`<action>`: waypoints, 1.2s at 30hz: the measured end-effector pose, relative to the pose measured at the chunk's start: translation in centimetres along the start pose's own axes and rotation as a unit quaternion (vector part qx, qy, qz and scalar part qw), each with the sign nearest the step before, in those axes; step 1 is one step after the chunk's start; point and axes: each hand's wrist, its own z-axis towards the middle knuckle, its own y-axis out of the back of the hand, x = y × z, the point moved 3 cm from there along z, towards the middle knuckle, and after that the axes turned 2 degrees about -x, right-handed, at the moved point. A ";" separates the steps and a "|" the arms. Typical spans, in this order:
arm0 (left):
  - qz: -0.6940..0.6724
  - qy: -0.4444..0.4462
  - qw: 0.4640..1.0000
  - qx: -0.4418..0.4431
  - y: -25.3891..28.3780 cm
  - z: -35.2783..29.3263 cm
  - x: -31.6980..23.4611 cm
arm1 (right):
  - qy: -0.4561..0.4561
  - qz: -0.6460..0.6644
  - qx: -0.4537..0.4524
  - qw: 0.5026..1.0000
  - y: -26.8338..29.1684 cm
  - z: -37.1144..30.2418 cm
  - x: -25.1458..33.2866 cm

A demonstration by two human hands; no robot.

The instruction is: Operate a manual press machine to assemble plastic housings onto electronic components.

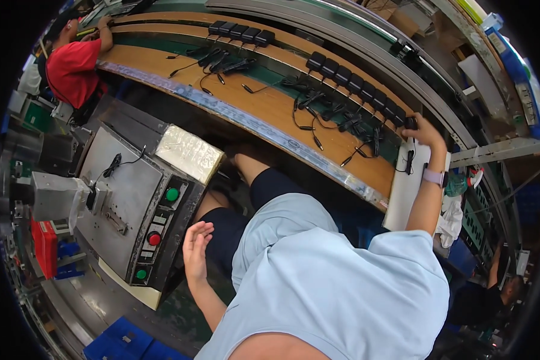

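My right hand point(427, 132) reaches out to the far right, its fingers closed on a black power adapter point(410, 123) at the end of a row of adapters. A cable point(408, 162) hangs below that hand over a white sheet point(402, 195). The rest of the row, several black power adapters point(354, 84), stands along the bench with cords and plugs point(318, 117) trailing toward me. My left hand point(196, 247) is raised beside the machine's control panel point(156, 231), fingers stretched and holding nothing. On the machine point(123, 201) lies a coiled black cable point(113, 165).
The control panel has green buttons point(172, 194) and a red button point(154, 238). A wrapped pale block point(189, 153) lies at the machine's corner. Another group of adapters point(241, 33) stands farther left on the wooden bench point(150, 69). A person in red point(72, 69) works at the far left.
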 end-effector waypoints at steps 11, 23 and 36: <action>0.073 -0.239 0.895 -0.370 13.7 -0.8 -9.0 | 0.154 0.316 -0.395 0.849 15.5 -13.9 14.0; 0.280 -0.293 0.857 -0.320 26.5 10.6 -13.7 | 0.640 0.322 0.029 0.697 9.3 -14.7 53.5; -0.452 -0.456 0.762 -0.087 14.9 -6.2 -6.0 | 0.844 0.216 -0.076 0.484 -13.9 -21.4 80.4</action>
